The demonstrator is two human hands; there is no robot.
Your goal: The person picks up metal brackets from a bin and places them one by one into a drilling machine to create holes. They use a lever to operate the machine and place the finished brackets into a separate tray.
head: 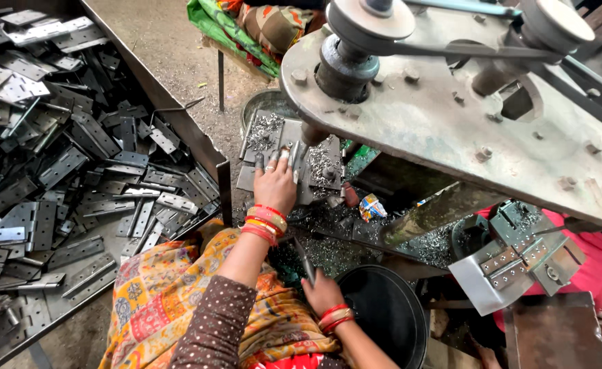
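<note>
Metal shavings and grey dust cover this workshop floor, where a belt-driven drilling machine [451,89] leans over a small steel work plate [294,164]. At that plate, the person's left hand [275,184] presses down flat, fingers spread over a hinge piece [294,154] near the plate's middle, right under the spindle; the grip is a pinning hold rather than a closed fist. The right hand [323,292] sits lower, by the rim of a black round tub [383,314], its fingers curled around a thin dark metal strip [306,263] that pokes upward.

The hinge piece looks like flat grey steel, stiff and light for its size, with punched holes. I'd judge its edges sharp and its face a bit slick with swarf, so it is best held by the flat leaf, away from the drill point.

Outward to the left, a big sheet-metal bin [205,150] is heaped with more hinges [75,171], dull grey and silver, lying every which way. To the right, a folded hinge bracket [513,260] rests beside a person in pink cloth [601,266].
</note>
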